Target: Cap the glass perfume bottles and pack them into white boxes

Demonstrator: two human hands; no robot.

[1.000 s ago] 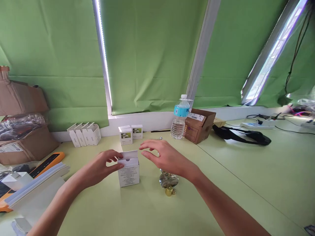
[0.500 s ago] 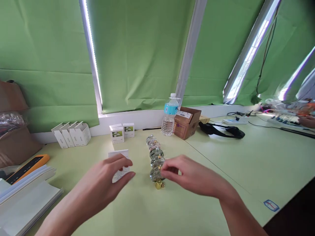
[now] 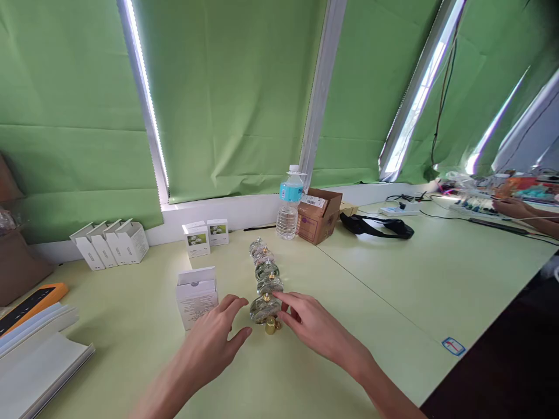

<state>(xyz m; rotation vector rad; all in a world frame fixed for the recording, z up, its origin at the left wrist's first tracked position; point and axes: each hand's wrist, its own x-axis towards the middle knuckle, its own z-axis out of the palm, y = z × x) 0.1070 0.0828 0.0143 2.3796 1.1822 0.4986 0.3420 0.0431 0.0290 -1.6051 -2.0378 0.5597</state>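
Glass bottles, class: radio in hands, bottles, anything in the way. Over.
Left hand open, left of nearest bottle; right hand at its right edge, contact unclear. Glass bottles in a row. Gold cap before nearest bottle, possibly in the way.

You show in the lower half of the frame in bare skin from fingertips to forearms. Your left hand [image 3: 213,340], left of bottom centre, has slim fingers and a tapering thumb; your left forearm [image 3: 168,384], uncovered, is cut off by the bottom edge. Your right hand [image 3: 310,323], right of bottom centre, is similarly slim, with a bare wrist and bare right forearm [image 3: 375,375] toward the lower right.
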